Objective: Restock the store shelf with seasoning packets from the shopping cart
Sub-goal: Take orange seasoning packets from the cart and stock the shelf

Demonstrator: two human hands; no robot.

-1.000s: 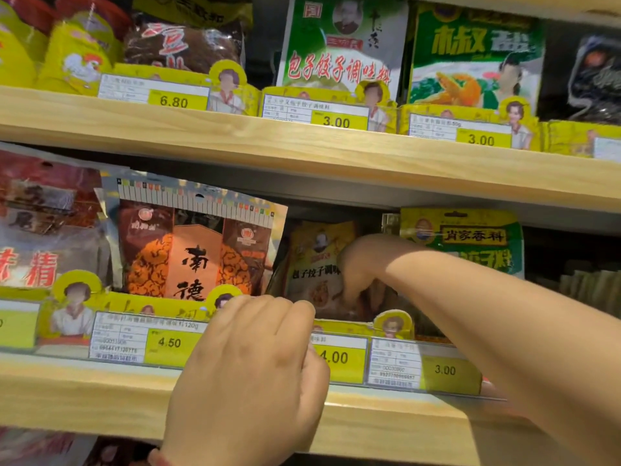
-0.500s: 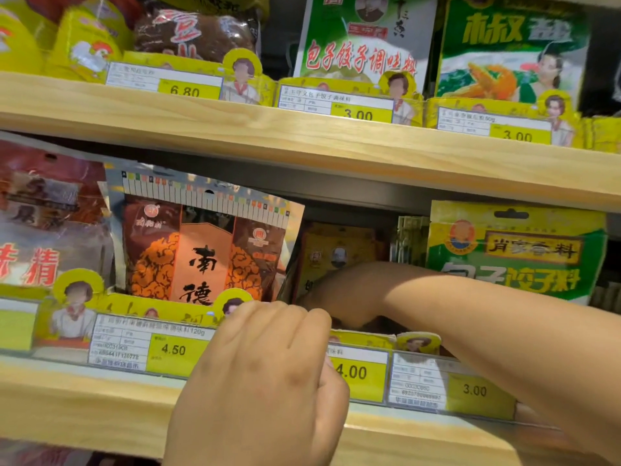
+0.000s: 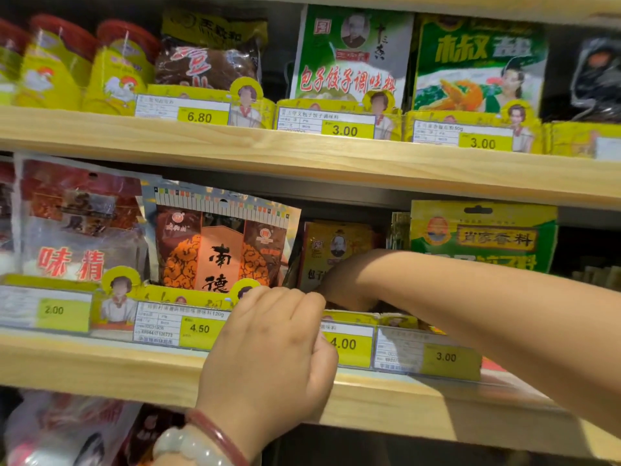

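Yellow seasoning packets (image 3: 336, 243) stand in the middle shelf's slot above the 4.00 tag. My right hand (image 3: 349, 280) reaches in from the right, in front of their lower part. It bends down behind the price rail (image 3: 396, 348), so its fingers are hidden. My left hand (image 3: 272, 351) is at the rail just left of that slot. Its fingers curl over the rail's top edge and its thumb lies against the front. The shopping cart is out of view.
A brown and orange packet (image 3: 221, 250) stands to the left of the slot and a green and yellow packet (image 3: 484, 237) to the right. The wooden upper shelf (image 3: 302, 156) hangs close above my right arm. More bags sit below the shelf board (image 3: 100, 364).
My right hand has dropped lower behind the price rail, and more of the yellow packet's front shows above it. My left hand has stayed on the rail.
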